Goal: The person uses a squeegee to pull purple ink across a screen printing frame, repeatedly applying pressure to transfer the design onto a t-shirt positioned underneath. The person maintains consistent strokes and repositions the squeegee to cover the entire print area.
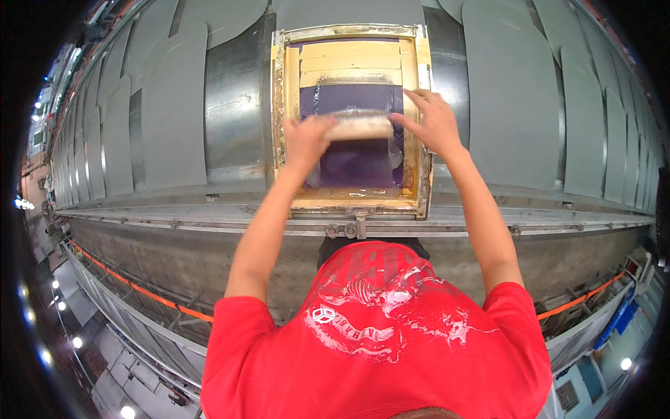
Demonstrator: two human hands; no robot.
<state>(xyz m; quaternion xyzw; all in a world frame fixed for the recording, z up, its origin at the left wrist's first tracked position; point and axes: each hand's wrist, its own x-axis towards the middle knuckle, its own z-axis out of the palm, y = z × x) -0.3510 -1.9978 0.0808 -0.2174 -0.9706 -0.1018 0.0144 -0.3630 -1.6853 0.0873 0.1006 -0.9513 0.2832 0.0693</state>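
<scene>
A screen printing frame with a worn, paint-crusted border and yellow tape inside lies on the table before me. Its mesh is dark purple. Across the mesh runs a squeegee with a pale wooden handle, smeared by motion. My left hand is closed round its left end, the fingers blurred. At the opposite end my right hand has its fingers spread, the thumb close to the handle's tip; whether it touches cannot be told. Wet ink streaks mark both sides of the mesh.
Grey cut panels lie in rows on the long metal table to both sides. A metal rail with a bracket runs along the near edge. Beyond my body, an orange strip follows a lower rail.
</scene>
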